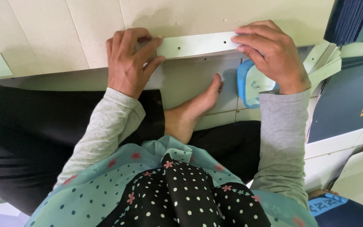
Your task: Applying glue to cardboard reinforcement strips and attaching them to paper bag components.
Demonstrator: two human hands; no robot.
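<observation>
Both hands, left (127, 63) and right (269, 54), press a pale strip (196, 45), seemingly cardboard.

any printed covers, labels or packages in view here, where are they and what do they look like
Dark blue cover: flat, rectangular, at the right edge past the right hand, with gold lettering.
Stack of dark blue sheets: top right corner, edges fanned.
Blue band: bottom right, light blue with darker printed marks.

Both hands on a pale strip.
Left hand (127, 63) and right hand (269, 52) gripping opposite ends of strip (196, 44) against beige board (55, 29); blue tape dispenser (245, 84) just beneath right hand.
</observation>
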